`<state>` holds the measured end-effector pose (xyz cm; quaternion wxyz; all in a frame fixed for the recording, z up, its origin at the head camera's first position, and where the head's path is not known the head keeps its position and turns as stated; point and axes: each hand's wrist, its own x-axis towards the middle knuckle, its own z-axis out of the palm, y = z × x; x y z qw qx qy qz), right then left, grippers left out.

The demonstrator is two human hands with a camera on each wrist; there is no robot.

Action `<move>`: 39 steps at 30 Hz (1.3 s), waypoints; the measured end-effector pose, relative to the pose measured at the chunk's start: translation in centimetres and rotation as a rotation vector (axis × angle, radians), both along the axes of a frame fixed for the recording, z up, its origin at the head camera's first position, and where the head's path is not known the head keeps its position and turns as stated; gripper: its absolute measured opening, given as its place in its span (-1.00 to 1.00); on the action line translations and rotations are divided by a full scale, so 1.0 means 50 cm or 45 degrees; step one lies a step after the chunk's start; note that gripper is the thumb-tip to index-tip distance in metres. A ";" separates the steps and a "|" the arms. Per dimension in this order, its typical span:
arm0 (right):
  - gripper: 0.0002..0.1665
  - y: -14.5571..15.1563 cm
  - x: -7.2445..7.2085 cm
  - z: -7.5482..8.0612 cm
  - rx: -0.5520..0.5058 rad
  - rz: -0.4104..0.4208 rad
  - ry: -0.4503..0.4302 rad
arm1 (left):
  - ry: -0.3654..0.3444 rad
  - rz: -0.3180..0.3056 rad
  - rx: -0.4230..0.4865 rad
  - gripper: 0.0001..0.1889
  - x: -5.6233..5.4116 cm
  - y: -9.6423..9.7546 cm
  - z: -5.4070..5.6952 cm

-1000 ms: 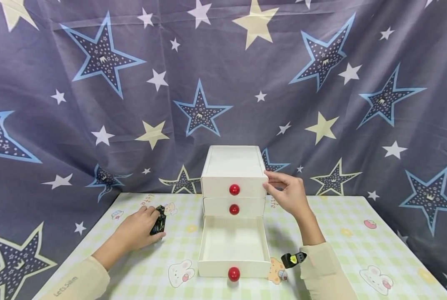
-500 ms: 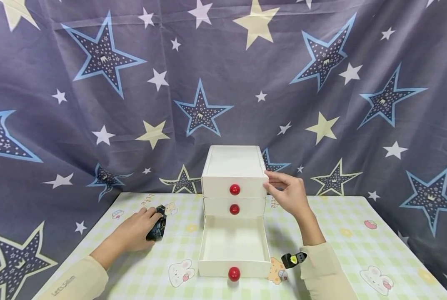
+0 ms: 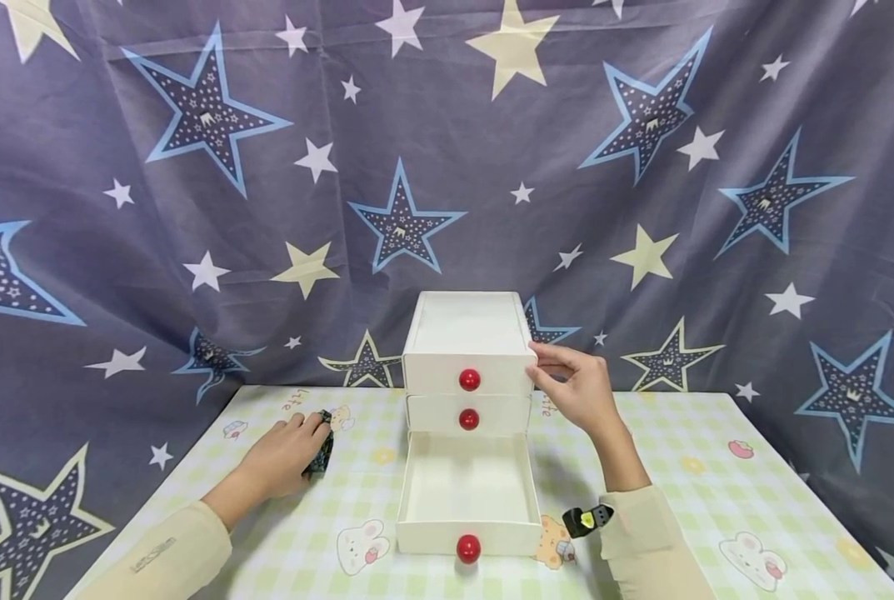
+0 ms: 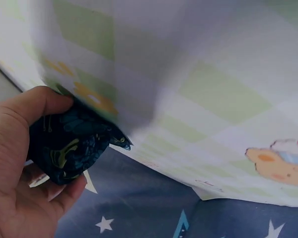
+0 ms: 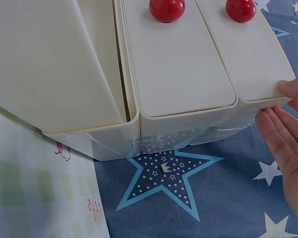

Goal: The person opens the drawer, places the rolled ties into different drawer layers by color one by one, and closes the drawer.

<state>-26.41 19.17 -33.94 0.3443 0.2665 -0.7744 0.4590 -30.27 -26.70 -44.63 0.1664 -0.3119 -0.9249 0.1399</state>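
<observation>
My left hand (image 3: 285, 450) is low over the left part of the table, gripping a small dark bundle (image 4: 72, 141) of floral-patterned fabric. In the left wrist view the thumb lies on one side of the bundle and curled fingers on the other; its lower end is partly hidden by them. A white drawer unit (image 3: 465, 323) with red knobs stands in the middle. Its bottom drawer (image 3: 467, 540) is pulled out with nothing inside, while the two upper ones are closed. My right hand (image 3: 577, 387) pinches the unit's upper right front corner, thumb on the front, fingers along the side.
A small black object (image 3: 587, 521) with a yellow-green mark and grey end is beside my right sleeve, right of the open drawer. A checked cloth (image 3: 686, 500) with cartoon prints covers the table. Behind it hangs a dark star-patterned curtain (image 3: 447, 125).
My left hand has shifted its hold on the fabric bundle, its thumb going from the near side out of sight in the head view. My right hand and the drawers have not moved.
</observation>
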 end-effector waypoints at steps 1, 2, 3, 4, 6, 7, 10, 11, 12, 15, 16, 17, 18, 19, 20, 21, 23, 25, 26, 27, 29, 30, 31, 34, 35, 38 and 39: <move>-0.61 0.001 0.000 -0.001 0.000 -0.003 0.003 | 0.006 0.003 -0.017 -0.30 -0.001 0.003 -0.001; -0.61 0.002 0.000 -0.002 -0.002 -0.006 0.006 | 0.015 0.005 -0.030 -0.30 -0.003 0.005 -0.002; -0.62 0.002 0.000 -0.002 -0.005 -0.007 0.009 | 0.023 0.007 -0.040 -0.30 -0.004 0.007 -0.003; -0.62 0.003 0.000 -0.003 -0.008 -0.006 0.010 | 0.031 0.007 -0.045 -0.30 -0.005 0.009 -0.003; -0.62 0.003 0.001 -0.003 -0.015 0.005 0.007 | 0.042 0.008 -0.048 -0.30 -0.007 0.011 -0.004; -0.62 0.003 0.002 -0.004 -0.017 0.012 0.003 | 0.046 0.009 -0.049 -0.30 -0.008 0.011 -0.004; -0.62 0.003 0.003 -0.005 -0.013 0.021 0.004 | 0.069 0.001 -0.037 -0.33 -0.011 0.010 -0.002; -0.62 0.003 0.003 -0.005 -0.013 0.021 0.008 | 0.083 -0.009 -0.027 -0.34 -0.012 0.009 0.000; -0.62 0.003 0.003 -0.006 -0.011 0.020 0.012 | 0.104 -0.021 -0.013 -0.36 -0.013 0.009 0.004; -0.61 0.002 0.003 -0.004 -0.012 0.018 0.028 | 0.165 -0.053 0.027 -0.38 -0.017 0.007 0.017; -0.61 0.002 0.002 -0.004 -0.012 0.017 0.030 | 0.175 -0.056 0.037 -0.37 -0.017 0.007 0.022; -0.61 0.001 0.002 -0.003 -0.008 0.015 0.032 | 0.184 -0.054 0.038 -0.37 -0.017 0.007 0.029; -0.61 0.001 0.002 -0.003 -0.005 0.012 0.032 | 0.189 -0.046 0.036 -0.36 -0.018 0.006 0.034; -0.62 0.000 0.001 -0.002 -0.003 0.011 0.031 | 0.190 -0.034 0.030 -0.36 -0.017 0.006 0.040; -0.62 0.000 0.001 -0.002 -0.001 0.009 0.029 | 0.189 -0.019 0.021 -0.35 -0.016 0.005 0.047; -0.62 -0.001 0.001 -0.002 0.001 0.008 0.027 | 0.194 -0.007 0.014 -0.35 -0.014 0.004 0.053; -0.62 -0.002 0.001 -0.001 -0.003 0.009 0.020 | 0.221 0.008 0.006 -0.35 -0.012 0.003 0.067; -0.62 -0.002 0.001 0.000 -0.007 0.010 0.014 | 0.258 0.006 0.018 -0.36 -0.009 0.004 0.081; -0.63 -0.002 0.001 0.000 -0.009 0.009 0.011 | 0.278 0.002 0.025 -0.37 -0.007 0.005 0.088; -0.63 -0.002 0.001 0.001 -0.009 0.008 0.010 | 0.299 -0.003 0.029 -0.36 -0.005 0.005 0.095; -0.63 -0.002 0.001 0.001 -0.010 0.003 0.006 | 0.326 -0.013 0.036 -0.35 -0.001 0.008 0.108; -0.63 -0.002 0.001 0.001 -0.009 0.002 0.004 | 0.335 -0.013 0.035 -0.33 0.000 0.010 0.114; -0.62 -0.001 0.001 0.001 -0.010 0.000 0.004 | 0.344 -0.014 0.031 -0.31 0.003 0.012 0.120; -0.62 -0.001 0.002 0.001 -0.015 -0.006 0.000 | 0.365 -0.023 0.028 -0.25 0.010 0.019 0.138; -0.63 -0.001 0.002 0.001 -0.014 -0.007 -0.001 | 0.372 -0.028 0.032 -0.24 0.014 0.023 0.143; -0.63 -0.001 0.003 0.003 -0.011 -0.004 -0.008 | 0.392 -0.051 0.051 -0.25 0.024 0.032 0.157; -0.63 -0.001 0.003 0.004 -0.009 -0.002 -0.010 | 0.400 -0.060 0.061 -0.27 0.028 0.036 0.162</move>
